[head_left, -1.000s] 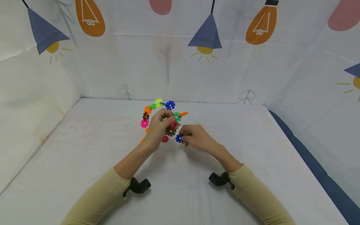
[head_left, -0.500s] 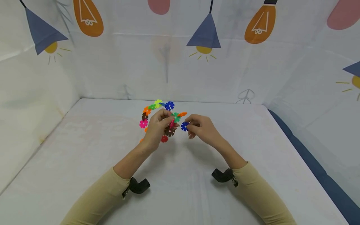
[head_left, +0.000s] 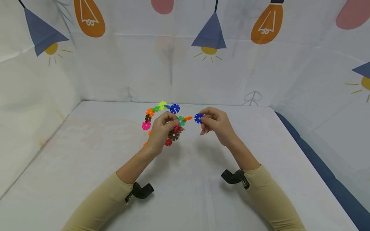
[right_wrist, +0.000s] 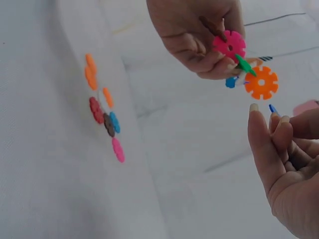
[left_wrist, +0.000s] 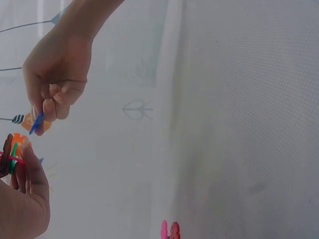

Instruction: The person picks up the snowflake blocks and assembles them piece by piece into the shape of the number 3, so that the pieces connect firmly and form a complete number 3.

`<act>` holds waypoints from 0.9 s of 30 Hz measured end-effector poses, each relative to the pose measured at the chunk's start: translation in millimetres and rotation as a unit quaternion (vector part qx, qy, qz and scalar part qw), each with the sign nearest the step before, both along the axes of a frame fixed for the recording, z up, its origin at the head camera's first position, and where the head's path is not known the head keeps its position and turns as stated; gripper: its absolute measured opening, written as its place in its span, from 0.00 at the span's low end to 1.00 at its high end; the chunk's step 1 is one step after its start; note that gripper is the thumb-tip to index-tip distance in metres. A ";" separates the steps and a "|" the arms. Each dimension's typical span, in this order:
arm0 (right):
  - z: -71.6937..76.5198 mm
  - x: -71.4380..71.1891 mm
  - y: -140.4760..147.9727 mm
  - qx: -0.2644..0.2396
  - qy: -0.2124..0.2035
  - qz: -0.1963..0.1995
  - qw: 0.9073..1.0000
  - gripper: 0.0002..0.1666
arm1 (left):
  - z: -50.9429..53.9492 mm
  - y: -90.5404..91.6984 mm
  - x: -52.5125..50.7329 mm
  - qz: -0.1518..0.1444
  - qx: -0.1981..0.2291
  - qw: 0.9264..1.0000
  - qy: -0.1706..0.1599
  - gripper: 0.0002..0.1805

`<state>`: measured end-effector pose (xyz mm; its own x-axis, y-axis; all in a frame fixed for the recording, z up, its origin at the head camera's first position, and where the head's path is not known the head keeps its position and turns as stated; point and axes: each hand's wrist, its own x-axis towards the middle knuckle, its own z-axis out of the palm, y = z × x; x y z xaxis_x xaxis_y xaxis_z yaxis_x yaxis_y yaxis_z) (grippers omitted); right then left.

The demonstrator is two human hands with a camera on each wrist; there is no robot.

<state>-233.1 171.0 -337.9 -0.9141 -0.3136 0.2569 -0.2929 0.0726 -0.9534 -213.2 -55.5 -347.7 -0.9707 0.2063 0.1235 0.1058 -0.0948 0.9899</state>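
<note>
In the head view my left hand [head_left: 160, 131] pinches a chain of notched plastic discs near a green disc [head_left: 180, 121], with a pink and a brown disc [head_left: 174, 135] below it. An orange disc [head_left: 187, 118] sticks out from the green one to the right. A blue disc [head_left: 198, 118] is pinched between thumb and fingers of my right hand [head_left: 218, 125], a short gap from the orange disc. The right wrist view shows the orange disc [right_wrist: 261, 83] face-on and the blue disc [right_wrist: 273, 109] edge-on, apart from each other.
Behind and left of my left hand lie more discs: a blue one [head_left: 174, 108], a yellow one [head_left: 162, 105], a pink one [head_left: 146, 125] and several others. A red disc [head_left: 168, 142] is near its wrist. The white table [head_left: 190, 192] meets a printed cloth wall [head_left: 130, 70].
My right hand has moved up and to the right with the blue disc, from below the chain to level with the orange disc. My left hand has stayed nearly still.
</note>
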 end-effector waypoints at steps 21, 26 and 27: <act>7.1 6.9 -1.4 0.045 0.023 -0.008 0.999 0.11 | -5.1 2.2 1.1 -0.004 -0.042 0.998 0.037 0.08; 6.5 7.8 -1.8 0.064 0.038 -0.013 0.997 0.11 | -5.3 2.9 2.1 -0.003 -0.045 0.998 0.042 0.08; 6.5 8.0 -1.8 0.066 0.041 -0.014 0.997 0.11 | -5.2 3.3 2.2 -0.004 -0.045 0.998 0.041 0.08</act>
